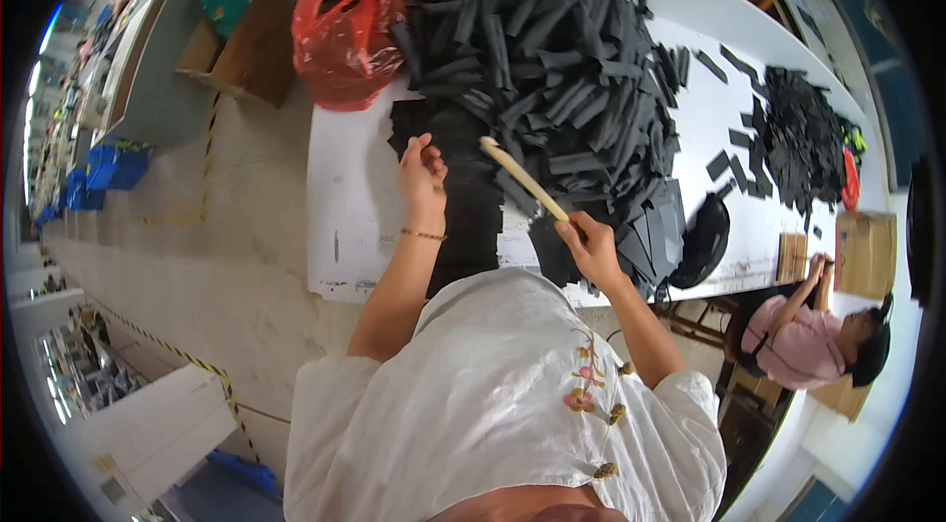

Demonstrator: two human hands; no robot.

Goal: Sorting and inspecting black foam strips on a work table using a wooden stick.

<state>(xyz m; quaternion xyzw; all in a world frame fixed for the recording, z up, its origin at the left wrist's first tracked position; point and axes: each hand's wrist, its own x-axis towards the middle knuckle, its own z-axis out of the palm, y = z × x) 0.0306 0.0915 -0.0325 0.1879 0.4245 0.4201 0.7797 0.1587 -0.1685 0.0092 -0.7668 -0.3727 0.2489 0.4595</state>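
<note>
My right hand grips one end of a pale, slightly curved wooden stick. The stick slants away to the left, its far end over a stack of black sheet pieces. At the left side of that stack is my left hand, its fingers curled in. What those fingers hold, if anything, does not show. Beyond both hands rises a large heap of black rolled and folded strips. Several flat dark pieces lie just right of my right hand.
A red plastic bag stands at the white table's far left. Rightward are a black bag-like object and a smaller heap of black strips. A person in pink sits at the right. Cardboard box at upper left.
</note>
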